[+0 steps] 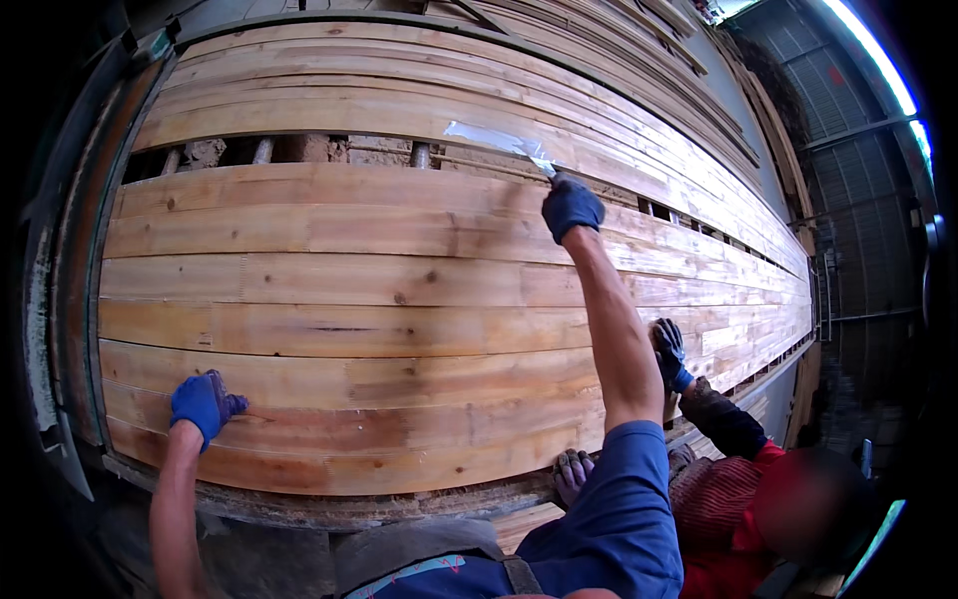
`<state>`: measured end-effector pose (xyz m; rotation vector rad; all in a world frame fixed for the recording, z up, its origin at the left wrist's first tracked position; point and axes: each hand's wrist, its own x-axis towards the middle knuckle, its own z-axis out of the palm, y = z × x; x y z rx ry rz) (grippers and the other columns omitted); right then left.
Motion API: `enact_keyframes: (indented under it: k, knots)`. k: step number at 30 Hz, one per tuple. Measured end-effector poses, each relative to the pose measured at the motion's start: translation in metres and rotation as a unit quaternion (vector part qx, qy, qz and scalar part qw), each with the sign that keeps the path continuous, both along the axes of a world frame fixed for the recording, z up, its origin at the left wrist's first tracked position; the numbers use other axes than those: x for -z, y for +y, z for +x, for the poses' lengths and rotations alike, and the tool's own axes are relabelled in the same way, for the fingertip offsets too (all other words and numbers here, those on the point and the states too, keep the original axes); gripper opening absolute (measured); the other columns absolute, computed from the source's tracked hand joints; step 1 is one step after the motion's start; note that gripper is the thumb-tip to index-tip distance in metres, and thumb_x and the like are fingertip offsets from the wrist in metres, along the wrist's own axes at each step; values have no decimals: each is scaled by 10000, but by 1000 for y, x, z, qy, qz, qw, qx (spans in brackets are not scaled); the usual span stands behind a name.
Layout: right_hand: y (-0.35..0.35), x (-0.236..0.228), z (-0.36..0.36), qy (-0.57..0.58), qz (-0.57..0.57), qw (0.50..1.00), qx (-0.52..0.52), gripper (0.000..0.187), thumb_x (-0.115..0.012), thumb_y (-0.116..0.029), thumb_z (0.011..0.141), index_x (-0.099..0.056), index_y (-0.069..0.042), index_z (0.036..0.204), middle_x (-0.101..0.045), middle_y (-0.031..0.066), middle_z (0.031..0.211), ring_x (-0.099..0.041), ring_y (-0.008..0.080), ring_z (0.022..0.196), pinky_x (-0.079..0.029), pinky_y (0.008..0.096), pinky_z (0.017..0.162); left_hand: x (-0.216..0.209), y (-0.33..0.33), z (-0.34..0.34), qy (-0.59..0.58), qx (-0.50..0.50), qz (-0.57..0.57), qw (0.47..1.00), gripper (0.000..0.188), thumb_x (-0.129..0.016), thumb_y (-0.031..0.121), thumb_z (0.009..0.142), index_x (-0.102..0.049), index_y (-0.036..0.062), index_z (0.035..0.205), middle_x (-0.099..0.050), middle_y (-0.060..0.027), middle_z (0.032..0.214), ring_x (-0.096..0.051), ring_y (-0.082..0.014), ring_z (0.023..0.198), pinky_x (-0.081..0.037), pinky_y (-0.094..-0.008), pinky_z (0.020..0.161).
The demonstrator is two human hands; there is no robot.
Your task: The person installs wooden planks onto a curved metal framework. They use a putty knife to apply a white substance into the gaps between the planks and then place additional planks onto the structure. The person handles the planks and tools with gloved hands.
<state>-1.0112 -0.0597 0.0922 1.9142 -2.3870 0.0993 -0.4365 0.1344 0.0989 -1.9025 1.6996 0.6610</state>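
My right hand (574,208), in a blue glove, reaches far across the wooden boards (369,285). It grips a putty knife (540,160) whose blade is coated white. From the blade, a streak of white filler (481,134) runs leftward along a far board, beside the gap between two groups of boards. My left hand (205,404), gloved in blue, rests at the near left of the boards with its fingers curled; whether anything is inside them is hidden.
At my right, a co-worker in red (733,499) leans in, one gloved hand (672,351) on the boards, the other (573,473) at their near edge. Metal rollers (421,155) show in the gap. A metal frame (85,260) bounds the left; stacked planks (589,60) lie beyond.
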Motion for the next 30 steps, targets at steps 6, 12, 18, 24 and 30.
enact_keyframes:
  k: [6, 12, 18, 24, 30]
  knots:
    - [-26, 31, 28, 61, -146, 984, -78, 195, -547, -147, 834, -703, -84, 932, -693, 177, 938, -677, 360, 824, -539, 462, 697, 2, -4, -3, -29, 11, -23, 999, 528, -747, 513, 729, -692, 49, 975, -687, -233, 991, -662, -381, 958, -532, -455, 825]
    - [11, -4, 81, 10, -104, 977, -183, 183, -530, -123, 863, -659, -116, 992, -638, 144, 804, -652, 353, 739, -503, 502, 602, -9, 1, -3, -1, -32, -10, 999, 502, -755, 491, 730, -699, 48, 958, -693, -230, 946, -673, -387, 915, -536, -460, 804]
    - [-30, -7, 60, -8, -117, 970, -215, 186, -530, -134, 856, -669, -141, 978, -668, 167, 862, -660, 356, 808, -526, 468, 705, -7, 0, -7, -35, -6, -3, 999, 521, -759, 500, 712, -697, 48, 963, -692, -230, 958, -666, -386, 933, -530, -459, 814]
    - [-39, -9, -21, -14, 24, 968, -248, 297, -522, -106, 855, -665, -164, 1110, -668, 145, 970, -655, 343, 905, -529, 450, 764, 0, -3, -8, -21, -26, -16, 999, 524, -772, 498, 696, -698, 39, 938, -693, -231, 936, -669, -391, 916, -534, -449, 805]
    - [3, -49, -111, 112, 103, 983, -101, 364, -565, -88, 805, -674, -198, 1134, -675, 126, 1031, -644, 326, 998, -517, 442, 853, 2, -1, -5, -37, -25, 7, 999, 527, -771, 498, 701, -699, 49, 967, -691, -231, 965, -664, -391, 940, -531, -451, 820]
